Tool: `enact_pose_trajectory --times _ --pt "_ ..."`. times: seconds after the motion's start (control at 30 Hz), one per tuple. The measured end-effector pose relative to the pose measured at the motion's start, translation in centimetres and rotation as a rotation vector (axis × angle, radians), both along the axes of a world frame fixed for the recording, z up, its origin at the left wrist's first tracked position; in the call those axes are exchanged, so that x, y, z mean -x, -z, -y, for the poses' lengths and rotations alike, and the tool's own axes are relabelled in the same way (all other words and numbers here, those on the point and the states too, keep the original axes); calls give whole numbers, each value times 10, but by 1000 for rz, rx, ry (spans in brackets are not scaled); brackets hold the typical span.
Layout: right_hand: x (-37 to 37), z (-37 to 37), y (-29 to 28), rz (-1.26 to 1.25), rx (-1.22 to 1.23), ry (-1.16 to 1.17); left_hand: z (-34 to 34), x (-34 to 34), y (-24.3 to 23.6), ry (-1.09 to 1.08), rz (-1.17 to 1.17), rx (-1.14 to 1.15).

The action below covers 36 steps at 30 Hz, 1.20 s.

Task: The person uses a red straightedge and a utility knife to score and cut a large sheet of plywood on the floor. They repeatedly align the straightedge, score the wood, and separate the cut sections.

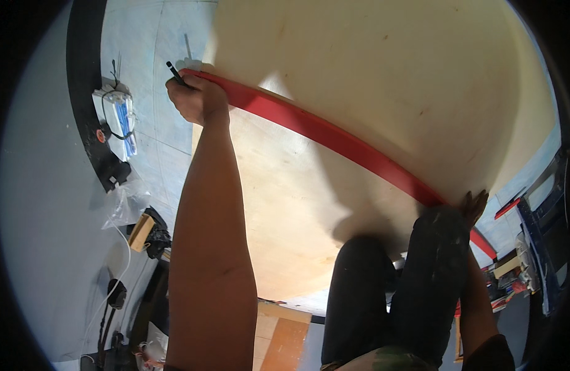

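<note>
A long red straightedge (310, 127) lies slantwise across a large pale wooden board (266, 198), from the upper left down to the lower right. At its upper-left end is my left hand (198, 99), closed round a black pencil (175, 74) whose one end sticks up past the fingers. That hand also rests against the straightedge. Near the lower-right end, my right hand (476, 207) is beside the straightedge with its fingers stretched and apart. My dark-trousered knee (442, 226) covers part of that hand and of the straightedge.
A corded bundle with white and blue pieces (121, 120) lies beyond the board's left side. Below it are a clear plastic bag (127, 201), a wooden block (140, 232) and a white cable (125, 238). Cluttered items (510, 269) and a dark frame (538, 247) stand at the right.
</note>
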State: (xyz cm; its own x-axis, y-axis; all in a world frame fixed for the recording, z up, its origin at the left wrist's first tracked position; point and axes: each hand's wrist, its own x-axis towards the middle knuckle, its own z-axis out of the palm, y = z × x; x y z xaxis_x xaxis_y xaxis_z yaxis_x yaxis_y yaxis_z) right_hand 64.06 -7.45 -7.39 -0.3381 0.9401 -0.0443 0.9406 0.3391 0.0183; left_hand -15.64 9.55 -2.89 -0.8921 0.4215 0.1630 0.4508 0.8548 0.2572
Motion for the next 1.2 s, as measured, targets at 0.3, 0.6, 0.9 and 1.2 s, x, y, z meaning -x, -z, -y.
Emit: enact_pose_trajectory --times 0.3,0.6,0.9,1.2 --pt "10 -9 -24 -57 66 -11 2 2 3 -26 14 19" --pt "26 -38 -82 -220 517 116 25 69 28 34 -81 253" --pt "-49 -89 -54 221 -8 1101 6 78 74 -331 103 323" --pt "-108 -121 -50 242 112 1269 -6 29 65 -266 -277 -120"
